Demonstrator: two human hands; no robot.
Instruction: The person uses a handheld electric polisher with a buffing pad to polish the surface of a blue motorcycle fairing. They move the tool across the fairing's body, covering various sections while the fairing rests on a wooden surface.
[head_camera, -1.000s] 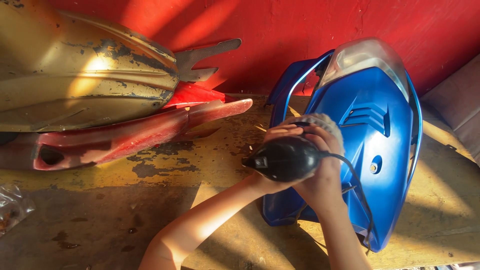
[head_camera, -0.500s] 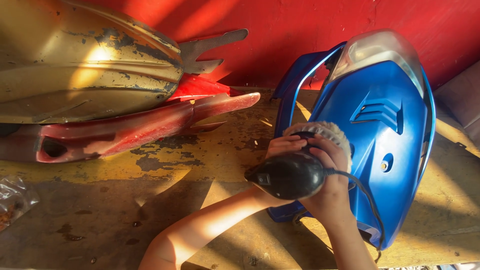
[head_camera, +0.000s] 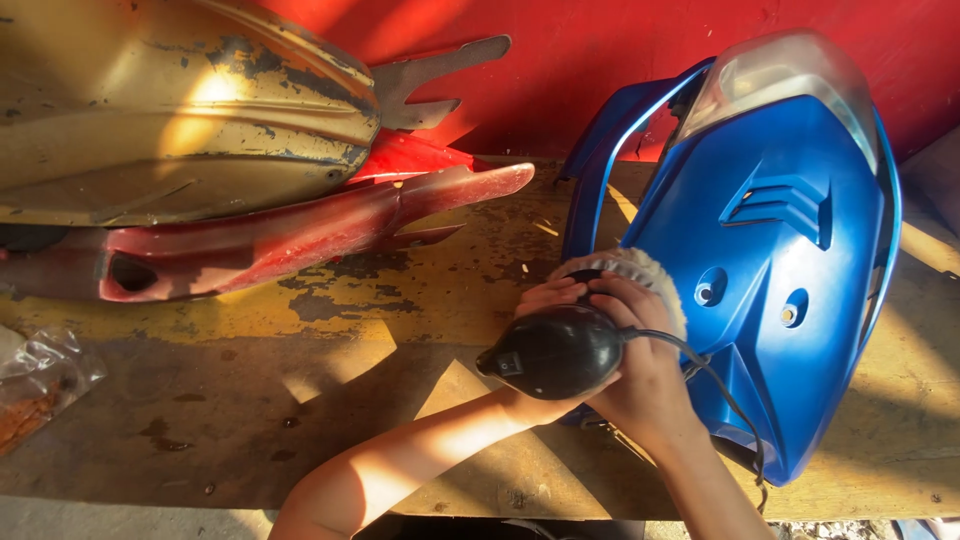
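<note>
1. Hands first: I see both of my hands closed on a black handheld polisher (head_camera: 555, 352) near the middle of the view. My left hand (head_camera: 553, 300) curls over its top, fingers wrapped down with no gap showing. My right hand (head_camera: 645, 375) grips its right side, fingers folded round the body.

2. Under the tool sits a cream woolly buffing pad (head_camera: 640, 275), pressed against the left edge of a glossy blue scooter front panel (head_camera: 790, 300).

3. That blue panel lies on a worn wooden workbench (head_camera: 330, 390) to the right of centre, its clear headlight lens (head_camera: 775, 70) at the far end by the red wall (head_camera: 600, 60).

4. A black cord (head_camera: 725, 395) runs from the polisher across the panel toward its near tip.

5. Handling, as I judge it: the polisher looks compact and rigid, smooth-skinned and fairly weighty, best held with both palms round the bulbous body as now. The panel looks like thin, light plastic, slick and easily scratched or flexed; I would steady it by its edges, not the lens.

6. To the left lie a dull gold body panel (head_camera: 170, 110) with flaking paint and a red panel (head_camera: 300, 235) beneath it, both well apart from my hands.

7. At the far left edge is a crumpled clear plastic bag (head_camera: 45, 375).
</note>
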